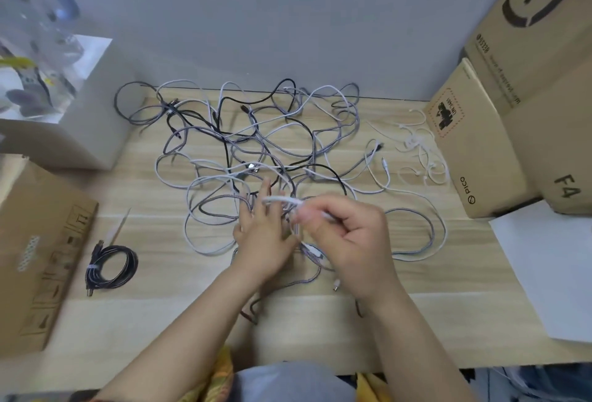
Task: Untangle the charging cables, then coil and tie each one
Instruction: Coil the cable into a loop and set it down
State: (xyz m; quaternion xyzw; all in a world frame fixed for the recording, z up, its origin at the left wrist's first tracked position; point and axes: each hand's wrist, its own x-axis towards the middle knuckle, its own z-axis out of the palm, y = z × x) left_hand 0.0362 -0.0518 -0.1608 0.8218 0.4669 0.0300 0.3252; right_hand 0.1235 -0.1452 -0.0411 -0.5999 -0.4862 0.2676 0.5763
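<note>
A tangle of several black, grey and white charging cables point(256, 139) spreads over the middle of the wooden table point(160, 305). My left hand point(264, 235) lies flat with straight fingers over the near part of the tangle. My right hand point(349, 238) pinches a white cable point(282, 200) and holds a short stretch of it above the left hand's fingers. One black cable point(112, 267) lies coiled and tied with a white tie at the near left. Several white ties point(419, 151) are scattered at the right.
Cardboard boxes point(474, 145) stand at the right, a flat cardboard box point(38, 257) at the left and a white box point(83, 119) at the back left. White paper point(551, 267) lies at the right edge. A single loose tie point(119, 228) sits near the coiled cable.
</note>
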